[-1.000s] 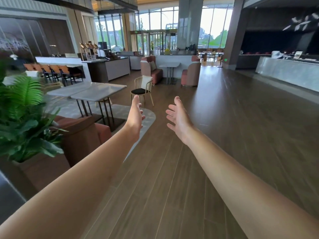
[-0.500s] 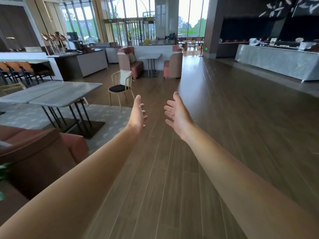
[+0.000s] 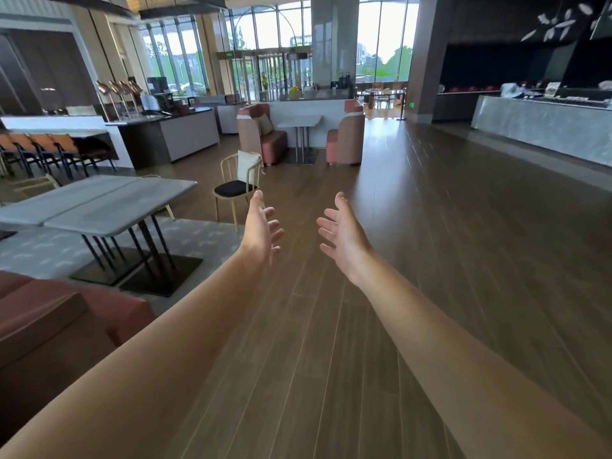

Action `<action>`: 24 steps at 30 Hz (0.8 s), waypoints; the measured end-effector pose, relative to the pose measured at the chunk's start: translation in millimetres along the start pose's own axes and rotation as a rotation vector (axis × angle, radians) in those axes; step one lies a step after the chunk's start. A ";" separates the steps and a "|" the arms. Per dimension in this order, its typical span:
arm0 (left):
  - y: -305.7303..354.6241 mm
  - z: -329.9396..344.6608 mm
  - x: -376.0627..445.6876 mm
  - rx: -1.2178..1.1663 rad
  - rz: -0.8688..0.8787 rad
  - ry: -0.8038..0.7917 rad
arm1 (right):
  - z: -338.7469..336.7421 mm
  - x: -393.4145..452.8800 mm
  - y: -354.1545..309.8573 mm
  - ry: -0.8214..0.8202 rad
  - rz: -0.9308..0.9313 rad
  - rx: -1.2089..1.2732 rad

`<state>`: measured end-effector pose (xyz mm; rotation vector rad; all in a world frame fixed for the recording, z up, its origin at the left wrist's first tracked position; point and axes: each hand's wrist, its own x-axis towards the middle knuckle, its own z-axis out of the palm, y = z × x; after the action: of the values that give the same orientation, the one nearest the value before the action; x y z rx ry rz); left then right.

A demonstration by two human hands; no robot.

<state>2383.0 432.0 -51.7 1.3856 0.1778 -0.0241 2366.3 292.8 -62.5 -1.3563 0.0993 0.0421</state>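
- While both arms stretch forward at the middle of the frame, the left hand is released, its fingers spread and relaxed, palm turned inward, grasping nothing.
- The right hand is likewise released, fingers apart and slightly bent, palm facing the left one, with a bare gap between the two.
- Neither hand touches anything; both hang above the wooden floor, which fills the lower and right parts of the frame.
- The nearest thing is the chair, just above and left of the left hand in the picture, upright, with a pale metal frame and a black seat.
- A white cushion leans against the chair's back.
- The chair stands at the edge of a grey rug, left of centre.
- On that rug, at the left of the frame, two grey tables stand pushed together on black legs.
- A pink sofa fills the lower left corner.
- Above centre, two pink booth seats face each other with a small white table between them.
- A serving counter stands in the upper left, with copper lamps above it.
- A long grey counter runs along the upper right.
- A broad pillar rises at the top centre before the glass front.
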 end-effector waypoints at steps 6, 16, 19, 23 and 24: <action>2.3 17.4 113.8 0.032 0.008 0.002 | -6.1 109.9 -1.2 0.004 0.000 -0.015; 21.1 59.0 335.7 -0.026 -0.016 -0.069 | -18.4 305.9 -26.4 0.124 -0.006 0.031; 26.8 88.8 387.5 -0.012 -0.041 -0.124 | -33.9 356.6 -36.8 0.179 -0.007 0.023; 29.7 130.4 448.0 0.014 -0.047 -0.188 | -62.9 420.9 -49.5 0.237 -0.017 0.016; 29.9 138.1 459.9 0.019 -0.045 -0.195 | -69.2 433.9 -52.1 0.248 -0.025 0.014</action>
<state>2855.7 342.6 -62.8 1.3895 0.0456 -0.1980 2799.4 202.2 -67.9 -1.3439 0.2901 -0.1479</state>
